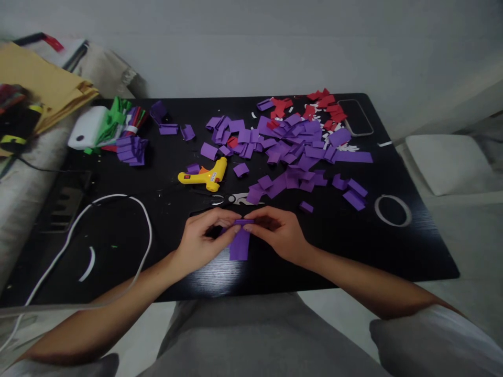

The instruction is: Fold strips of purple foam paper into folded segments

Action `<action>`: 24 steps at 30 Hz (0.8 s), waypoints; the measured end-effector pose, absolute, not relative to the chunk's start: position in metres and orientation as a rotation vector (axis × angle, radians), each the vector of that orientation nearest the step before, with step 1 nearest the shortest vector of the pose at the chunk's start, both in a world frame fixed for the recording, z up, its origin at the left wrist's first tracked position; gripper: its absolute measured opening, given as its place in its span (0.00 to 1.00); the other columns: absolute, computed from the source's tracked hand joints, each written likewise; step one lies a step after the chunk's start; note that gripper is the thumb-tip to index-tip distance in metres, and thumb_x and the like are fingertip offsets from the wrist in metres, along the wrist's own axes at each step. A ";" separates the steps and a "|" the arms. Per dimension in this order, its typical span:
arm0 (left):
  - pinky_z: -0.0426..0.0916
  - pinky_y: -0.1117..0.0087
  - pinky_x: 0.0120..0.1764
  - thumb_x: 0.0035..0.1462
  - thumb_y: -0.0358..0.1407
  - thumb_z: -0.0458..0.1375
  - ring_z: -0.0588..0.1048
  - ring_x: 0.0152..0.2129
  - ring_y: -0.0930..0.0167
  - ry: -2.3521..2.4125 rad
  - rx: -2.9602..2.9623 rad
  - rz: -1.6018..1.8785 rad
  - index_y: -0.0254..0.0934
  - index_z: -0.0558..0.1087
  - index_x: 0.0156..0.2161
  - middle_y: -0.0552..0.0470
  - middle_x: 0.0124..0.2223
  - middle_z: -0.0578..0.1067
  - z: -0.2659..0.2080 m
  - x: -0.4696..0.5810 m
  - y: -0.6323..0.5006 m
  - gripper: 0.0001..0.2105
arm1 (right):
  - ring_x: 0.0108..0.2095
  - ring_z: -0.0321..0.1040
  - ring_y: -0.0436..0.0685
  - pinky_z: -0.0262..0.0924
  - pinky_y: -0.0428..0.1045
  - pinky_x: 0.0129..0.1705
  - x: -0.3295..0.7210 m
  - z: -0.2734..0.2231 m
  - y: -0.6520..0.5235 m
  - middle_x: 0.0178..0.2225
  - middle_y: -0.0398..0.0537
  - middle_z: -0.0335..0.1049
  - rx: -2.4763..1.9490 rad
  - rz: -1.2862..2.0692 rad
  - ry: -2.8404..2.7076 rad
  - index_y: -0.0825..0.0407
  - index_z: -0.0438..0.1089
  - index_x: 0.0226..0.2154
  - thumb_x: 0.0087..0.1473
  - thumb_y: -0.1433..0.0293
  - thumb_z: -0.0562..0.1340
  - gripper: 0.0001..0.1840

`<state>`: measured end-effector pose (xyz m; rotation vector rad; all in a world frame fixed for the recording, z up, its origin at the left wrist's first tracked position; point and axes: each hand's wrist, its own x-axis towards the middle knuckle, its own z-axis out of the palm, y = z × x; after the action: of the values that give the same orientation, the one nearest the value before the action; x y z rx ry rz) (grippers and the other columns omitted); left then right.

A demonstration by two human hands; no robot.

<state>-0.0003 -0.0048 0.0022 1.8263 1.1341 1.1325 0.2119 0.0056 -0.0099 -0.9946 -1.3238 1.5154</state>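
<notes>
Between my two hands, near the front of the black table, is a purple paper strip (239, 247) with a folded upper edge. My left hand (204, 235) pinches the left end of that fold between thumb and fingertips. At the right end, my right hand (281, 233) does the same, and the rest of the strip hangs down toward me. Just beyond my fingers lie scissors (238, 198), partly under purple paper. A yellow hot glue gun (204, 175) rests on its side behind my left hand.
Many purple paper pieces (302, 141) and red scraps (330, 107) are heaped at the back right. A white cable (147, 220) loops at left, crossing near my left forearm. A tape ring (393, 210) lies at right. Folded purple bundles (131, 150) sit back left.
</notes>
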 end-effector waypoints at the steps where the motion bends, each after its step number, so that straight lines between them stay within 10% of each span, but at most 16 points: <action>1: 0.78 0.77 0.35 0.59 0.28 0.68 0.81 0.27 0.75 1.134 1.813 1.138 0.37 0.80 0.45 0.53 0.32 0.82 0.003 0.000 -0.005 0.09 | 0.38 0.81 0.54 0.77 0.49 0.44 0.212 -0.010 0.006 0.37 0.44 0.84 -1.002 1.519 -1.322 0.47 0.82 0.39 0.52 0.66 0.76 0.10; 24: 0.74 0.75 0.28 0.58 0.37 0.70 0.79 0.24 0.73 1.020 1.292 0.989 0.37 0.78 0.40 0.53 0.30 0.82 0.008 0.000 0.004 0.08 | 0.40 0.81 0.54 0.79 0.51 0.48 0.214 -0.006 0.004 0.42 0.48 0.80 -0.695 1.544 -1.355 0.49 0.81 0.48 0.51 0.68 0.77 0.21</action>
<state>-0.0001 0.0044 0.0081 1.2921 1.0201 0.9892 0.2139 0.0041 -0.0063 -0.6950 -1.3545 1.5437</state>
